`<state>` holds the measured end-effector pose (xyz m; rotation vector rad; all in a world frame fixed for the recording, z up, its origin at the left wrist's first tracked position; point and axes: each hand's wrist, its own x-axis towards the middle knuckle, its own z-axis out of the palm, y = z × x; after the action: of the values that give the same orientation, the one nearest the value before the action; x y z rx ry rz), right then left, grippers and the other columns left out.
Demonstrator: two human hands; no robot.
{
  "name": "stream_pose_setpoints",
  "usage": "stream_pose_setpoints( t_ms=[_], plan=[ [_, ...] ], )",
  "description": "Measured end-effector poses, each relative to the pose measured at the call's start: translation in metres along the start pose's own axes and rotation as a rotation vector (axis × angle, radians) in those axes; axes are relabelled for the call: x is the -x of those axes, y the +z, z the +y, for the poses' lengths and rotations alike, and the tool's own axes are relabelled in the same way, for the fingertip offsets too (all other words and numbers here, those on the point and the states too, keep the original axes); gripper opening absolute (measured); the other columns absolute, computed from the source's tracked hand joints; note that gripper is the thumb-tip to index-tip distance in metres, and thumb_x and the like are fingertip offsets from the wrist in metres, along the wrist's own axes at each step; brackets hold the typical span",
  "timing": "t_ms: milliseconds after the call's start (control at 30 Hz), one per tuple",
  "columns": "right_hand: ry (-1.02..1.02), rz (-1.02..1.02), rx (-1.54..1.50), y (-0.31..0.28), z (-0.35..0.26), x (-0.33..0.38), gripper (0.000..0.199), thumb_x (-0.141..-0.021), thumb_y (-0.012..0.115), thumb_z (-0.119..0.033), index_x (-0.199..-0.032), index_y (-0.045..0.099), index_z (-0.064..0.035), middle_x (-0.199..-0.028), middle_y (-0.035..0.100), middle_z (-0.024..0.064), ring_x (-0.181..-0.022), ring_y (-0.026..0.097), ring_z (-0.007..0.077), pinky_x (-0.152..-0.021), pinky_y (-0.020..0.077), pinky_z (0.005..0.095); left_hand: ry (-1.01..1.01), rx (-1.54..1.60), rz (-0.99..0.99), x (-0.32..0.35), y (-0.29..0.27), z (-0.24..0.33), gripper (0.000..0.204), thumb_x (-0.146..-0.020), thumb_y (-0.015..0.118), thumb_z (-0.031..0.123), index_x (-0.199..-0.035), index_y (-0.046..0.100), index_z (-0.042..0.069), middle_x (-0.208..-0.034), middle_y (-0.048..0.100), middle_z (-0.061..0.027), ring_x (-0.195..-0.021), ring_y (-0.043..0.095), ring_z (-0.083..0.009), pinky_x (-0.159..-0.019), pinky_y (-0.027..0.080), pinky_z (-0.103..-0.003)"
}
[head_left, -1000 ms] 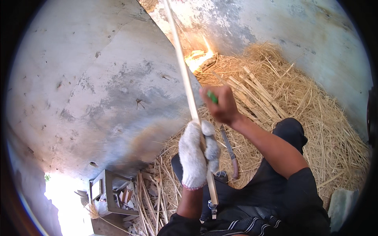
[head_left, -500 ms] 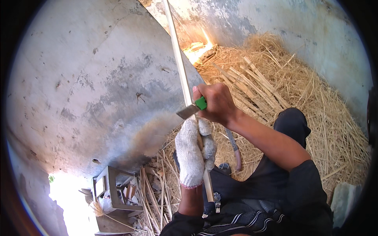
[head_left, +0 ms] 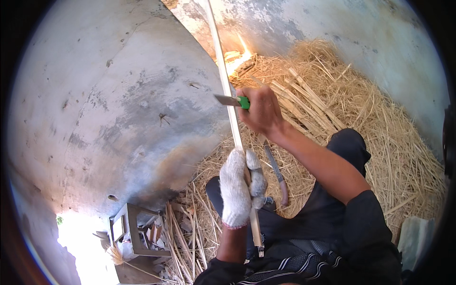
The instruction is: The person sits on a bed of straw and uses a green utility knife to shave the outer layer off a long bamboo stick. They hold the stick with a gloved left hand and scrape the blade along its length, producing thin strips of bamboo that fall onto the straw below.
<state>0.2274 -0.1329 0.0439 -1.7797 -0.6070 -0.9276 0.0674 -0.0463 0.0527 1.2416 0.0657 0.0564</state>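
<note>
A long pale strip of split bamboo or wood [head_left: 223, 71] runs from my lap up past the top of the view. My left hand [head_left: 240, 187], in a white knitted glove, is wrapped round its lower part. In my bare right hand [head_left: 261, 109] is a green-handled knife [head_left: 229, 100], its broad grey blade lying across the strip well above the glove. Most of the knife's handle is hidden in my fist. On the shavings beyond my left glove lies a second, longer blade with a brown wooden handle [head_left: 283, 192].
Straw-like shavings [head_left: 380, 128] cover the floor, with several split strips [head_left: 308, 102] on top. A worn plaster wall [head_left: 118, 95] rises on the left. At lower left stands a grey open-framed stool or box [head_left: 137, 232] holding scraps, beside loose sticks [head_left: 183, 242].
My right hand and knife have moved up along the strip, away from my left glove. The left glove has shifted slightly down and right, still round the strip.
</note>
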Motion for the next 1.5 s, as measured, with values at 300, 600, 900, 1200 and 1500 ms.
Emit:
stream_pose_setpoints(
  t_ms=[300,600,900,1200,1500],
  plan=[
    [0.478,0.135,0.195,-0.019,0.074,-0.043,0.038,-0.089,0.055,-0.022,-0.064,0.068,0.0035,-0.050,0.059,0.0201,-0.051,0.065,0.0322,-0.047,0.0493,0.0409,-0.202,-0.058,-0.073,0.048,0.004,-0.034,0.038,-0.103,0.041,0.037,-0.080,0.048,0.008,-0.046,0.038,-0.0020,-0.029,0.032,-0.0111,-0.026,0.023,-0.024],
    [0.573,0.103,-0.233,-0.016,0.046,-0.024,0.039,-0.088,0.055,-0.021,-0.053,0.053,-0.0051,-0.046,0.049,0.0057,-0.043,0.044,0.0140,-0.042,0.0308,0.0346,-0.131,-0.106,-0.056,0.037,-0.023,-0.021,0.036,-0.103,0.043,0.036,-0.087,0.053,0.006,-0.048,0.042,-0.0020,-0.033,0.035,-0.0102,-0.030,0.027,-0.024],
    [-0.172,-0.137,-0.339,0.005,-0.019,0.027,0.040,-0.094,0.055,-0.020,-0.056,0.052,-0.0069,-0.043,0.047,0.0072,-0.035,0.048,0.0191,-0.036,0.0340,0.0349,0.147,-0.053,0.022,-0.002,-0.015,0.024,0.041,-0.103,0.040,0.040,-0.088,0.053,0.005,-0.048,0.043,-0.0029,-0.029,0.036,-0.0115,-0.026,0.028,-0.024],
    [-0.185,-0.098,-0.121,0.002,-0.036,0.034,0.040,-0.097,0.048,-0.020,-0.061,0.048,-0.0031,-0.047,0.047,0.0168,-0.039,0.051,0.0307,-0.042,0.0389,0.0406,0.215,-0.287,0.158,0.002,-0.002,0.031,0.038,-0.100,0.047,0.035,-0.082,0.055,0.002,-0.045,0.041,-0.0029,-0.027,0.035,-0.0122,-0.025,0.023,-0.027],
    [-0.053,0.020,-0.072,0.014,-0.030,0.019,0.035,-0.089,0.053,-0.019,-0.059,0.058,-0.0028,-0.045,0.052,0.0199,-0.042,0.059,0.0349,-0.042,0.0468,0.0436,0.173,-0.270,0.131,0.010,-0.005,0.021,0.034,-0.103,0.044,0.034,-0.085,0.054,0.007,-0.051,0.045,-0.0007,-0.033,0.039,-0.0090,-0.029,0.028,-0.024]
  ],
)
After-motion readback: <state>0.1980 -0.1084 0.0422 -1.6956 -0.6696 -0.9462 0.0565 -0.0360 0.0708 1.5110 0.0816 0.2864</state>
